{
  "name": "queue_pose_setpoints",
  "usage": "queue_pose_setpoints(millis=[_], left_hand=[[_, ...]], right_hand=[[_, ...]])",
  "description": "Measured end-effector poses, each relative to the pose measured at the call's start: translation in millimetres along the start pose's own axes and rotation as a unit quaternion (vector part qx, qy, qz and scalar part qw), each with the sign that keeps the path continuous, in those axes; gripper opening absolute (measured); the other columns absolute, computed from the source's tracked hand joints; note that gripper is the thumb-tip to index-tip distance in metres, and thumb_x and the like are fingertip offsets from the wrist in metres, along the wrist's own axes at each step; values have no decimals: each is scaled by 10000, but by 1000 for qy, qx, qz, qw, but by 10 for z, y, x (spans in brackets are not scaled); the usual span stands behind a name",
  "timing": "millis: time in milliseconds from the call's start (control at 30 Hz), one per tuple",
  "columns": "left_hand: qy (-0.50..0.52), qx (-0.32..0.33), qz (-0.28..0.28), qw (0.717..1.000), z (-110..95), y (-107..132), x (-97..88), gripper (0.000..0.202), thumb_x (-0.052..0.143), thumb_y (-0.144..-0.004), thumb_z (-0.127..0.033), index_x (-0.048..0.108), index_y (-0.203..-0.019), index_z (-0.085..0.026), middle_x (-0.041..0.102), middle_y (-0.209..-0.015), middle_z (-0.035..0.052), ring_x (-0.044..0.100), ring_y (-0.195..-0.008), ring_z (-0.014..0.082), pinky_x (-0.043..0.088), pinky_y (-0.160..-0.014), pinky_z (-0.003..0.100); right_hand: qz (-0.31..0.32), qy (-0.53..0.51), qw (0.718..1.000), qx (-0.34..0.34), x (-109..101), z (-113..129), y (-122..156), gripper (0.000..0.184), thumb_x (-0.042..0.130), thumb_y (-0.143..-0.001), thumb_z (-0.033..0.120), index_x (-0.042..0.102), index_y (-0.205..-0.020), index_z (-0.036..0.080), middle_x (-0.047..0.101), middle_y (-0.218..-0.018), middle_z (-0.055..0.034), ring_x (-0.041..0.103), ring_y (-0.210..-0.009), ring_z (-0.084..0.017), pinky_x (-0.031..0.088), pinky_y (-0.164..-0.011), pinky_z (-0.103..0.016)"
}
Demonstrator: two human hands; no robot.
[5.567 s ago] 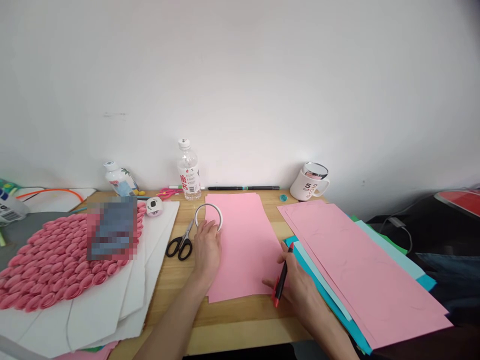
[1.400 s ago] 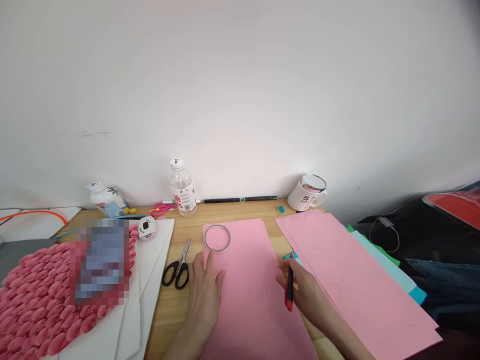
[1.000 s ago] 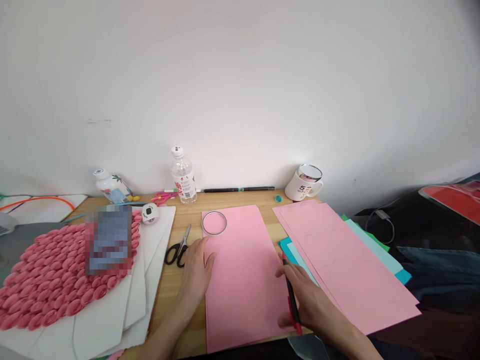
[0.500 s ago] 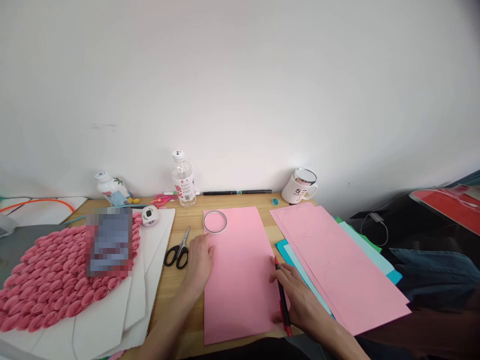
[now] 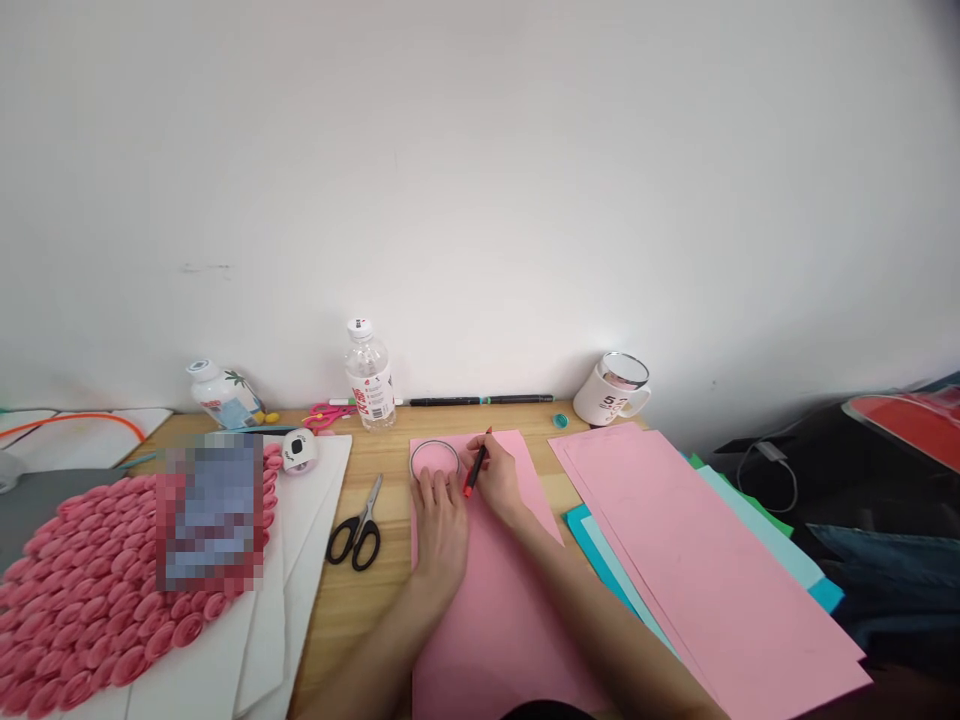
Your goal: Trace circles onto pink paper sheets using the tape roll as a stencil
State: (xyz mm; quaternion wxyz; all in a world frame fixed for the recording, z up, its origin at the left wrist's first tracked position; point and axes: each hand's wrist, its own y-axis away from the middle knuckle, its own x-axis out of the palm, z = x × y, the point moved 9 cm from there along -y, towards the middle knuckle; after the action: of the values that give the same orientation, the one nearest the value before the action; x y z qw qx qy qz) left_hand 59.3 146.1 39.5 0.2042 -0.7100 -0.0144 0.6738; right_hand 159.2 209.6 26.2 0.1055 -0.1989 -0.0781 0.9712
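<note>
A pink paper sheet (image 5: pixel 495 620) lies in front of me on the wooden desk (image 5: pixel 382 560). A clear ring, like a tape roll (image 5: pixel 434 458), rests on the sheet's far left corner. My left hand (image 5: pixel 440 515) lies flat on the paper with its fingertips pressing the near rim of the ring. My right hand (image 5: pixel 499 480) is closed on a red and black pen (image 5: pixel 475 465), whose lower tip sits on the paper at the ring's right side.
Black-handled scissors (image 5: pixel 357 530) lie left of the sheet. A water bottle (image 5: pixel 370 375), a long black pen (image 5: pixel 480 400) and a white mug (image 5: pixel 613 390) stand along the wall. A stack of pink and blue sheets (image 5: pixel 697 570) is at the right, a pink rosette mat (image 5: pixel 90 590) on white boards at the left.
My right hand has moved with the pen from the sheet's right edge up to the ring. My left hand slid forward onto the ring's rim.
</note>
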Motion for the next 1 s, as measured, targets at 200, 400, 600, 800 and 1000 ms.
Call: queue_pose_setpoints(millis=[200,400,600,800,1000], left_hand=[[-23,35,-19,999,-28,59,17,456,368,-792,37,619,-1166,-34,606,-1119,169,507,-1178,309,413,-1041,540],[30,25,-39,999,7,91,94,476,360,-805,48,588,-1211,-50,600,-1124,153,490,-1194,319,380,-1045,594],[59,22,-42,997,29,100,80,451,364,-826,31,592,-1196,-88,603,-1106,137,520,-1135,294,432,-1003,552],[44,18,-45,998,38,90,82,456,348,-827,26,585,-1194,-103,590,-1126,139,511,-1126,281,449,-986,533],[22,18,-39,999,48,84,91,462,348,-816,28,571,-1198,-105,586,-1134,139,518,-1120,272,452,-980,521]], right_hand=[[3,-30,1000,-9,92,-122,-18,128,568,-763,321,577,-810,202,626,-693,-11,563,-581,-147,463,-562,-260],[14,-40,999,0,109,-157,-17,111,564,-750,296,585,-796,198,614,-645,3,546,-543,-136,442,-532,-245],[5,-47,999,-1,98,-166,-16,110,556,-750,296,582,-786,196,612,-650,-1,546,-552,-134,452,-536,-245],[10,-48,999,7,113,-224,-19,108,555,-736,287,589,-787,198,601,-636,5,532,-534,-130,441,-513,-239],[10,-42,999,8,107,-225,-20,100,554,-727,280,591,-775,200,626,-680,-6,563,-580,-141,451,-545,-244]])
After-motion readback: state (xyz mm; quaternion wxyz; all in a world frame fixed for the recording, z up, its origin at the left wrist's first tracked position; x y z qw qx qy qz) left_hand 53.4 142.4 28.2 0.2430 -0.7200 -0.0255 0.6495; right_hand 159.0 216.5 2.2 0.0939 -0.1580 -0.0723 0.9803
